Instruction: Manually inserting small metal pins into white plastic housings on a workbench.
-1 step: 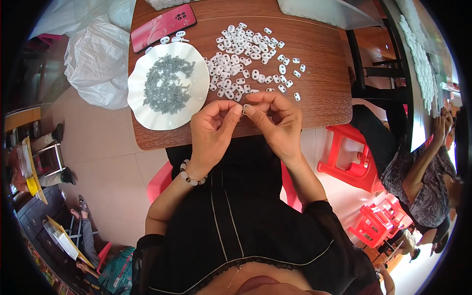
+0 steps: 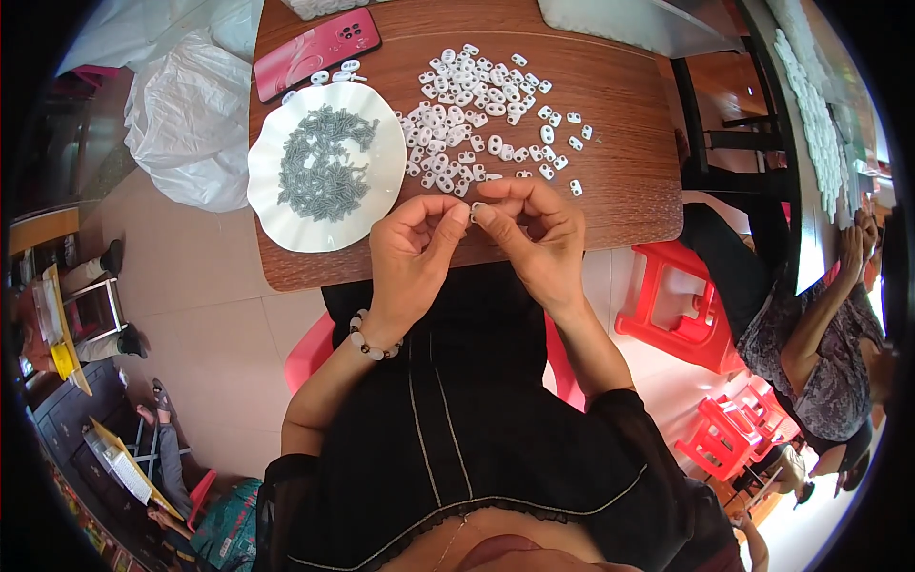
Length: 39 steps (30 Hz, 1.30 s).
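Above the table's near edge, my left hand [image 2: 415,250] and my right hand [image 2: 538,238] meet with their fingertips nearly touching. The right thumb and index finger pinch a small white plastic piece with a hole [image 2: 475,214]. My left thumb and index finger are pressed together right beside it; whatever they grip is hidden. Beyond my hands spreads a loose heap of white two-holed plastic pieces [image 2: 467,91], like cord-lock parts. Left of my left hand, a white wavy-rimmed plate [image 2: 272,214] carries many tiny grey metal springs [image 2: 324,176].
On the wooden table [image 2: 620,200], a pink phone [image 2: 315,55] lies behind the plate, several white pieces [image 2: 348,71] beside it. A translucent bin [image 2: 634,24] stands at the far edge. A white plastic bag [image 2: 186,124] hangs at left. Red stools [image 2: 667,305] and another person sit at right.
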### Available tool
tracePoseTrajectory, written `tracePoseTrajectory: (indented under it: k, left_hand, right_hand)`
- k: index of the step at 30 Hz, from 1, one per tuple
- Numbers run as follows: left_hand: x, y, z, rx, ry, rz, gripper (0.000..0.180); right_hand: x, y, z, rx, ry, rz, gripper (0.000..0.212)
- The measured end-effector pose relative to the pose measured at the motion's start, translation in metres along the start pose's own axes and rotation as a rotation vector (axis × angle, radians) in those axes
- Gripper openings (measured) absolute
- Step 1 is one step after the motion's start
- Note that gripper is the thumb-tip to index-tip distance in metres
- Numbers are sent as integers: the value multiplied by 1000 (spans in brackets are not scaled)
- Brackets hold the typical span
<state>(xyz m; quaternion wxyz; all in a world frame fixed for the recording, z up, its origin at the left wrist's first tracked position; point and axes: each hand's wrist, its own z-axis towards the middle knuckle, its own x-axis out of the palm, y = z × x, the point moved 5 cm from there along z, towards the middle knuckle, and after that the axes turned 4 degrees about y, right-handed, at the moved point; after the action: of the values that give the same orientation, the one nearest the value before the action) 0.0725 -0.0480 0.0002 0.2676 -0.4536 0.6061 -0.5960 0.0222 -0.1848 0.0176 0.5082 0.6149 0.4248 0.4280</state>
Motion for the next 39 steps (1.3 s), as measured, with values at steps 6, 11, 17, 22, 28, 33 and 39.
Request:
tracePoseTrajectory:
  k: [6,11,17,22,28,33,39]
  left_hand:
    - [-1,-1,0,-5,8,17,14]
    - [-1,1,0,-25,20,19,15]
    - [-2,3,0,-42,21,30,18]
    - [-1,4,0,-48,34,-87,22]
    - [-1,7,0,-85,77,-138,28]
    - [1,8,-1,-118,55,-168,24]
    - [2,9,0,-116,55,-150,24]
  right_hand:
    - [1,0,0,14,18,13,18]
    - [1,-1,-1,22,21,5,19]
    - [-2,-3,-2,48,12,15,20]
    - [-5,-7,-2,54,-23,69,22]
    - [-8,-6,-5,67,-36,93,21]
    - [-11,-8,-5,77,-35,120,21]
    - [-15,-12,-7,71,-46,123,21]
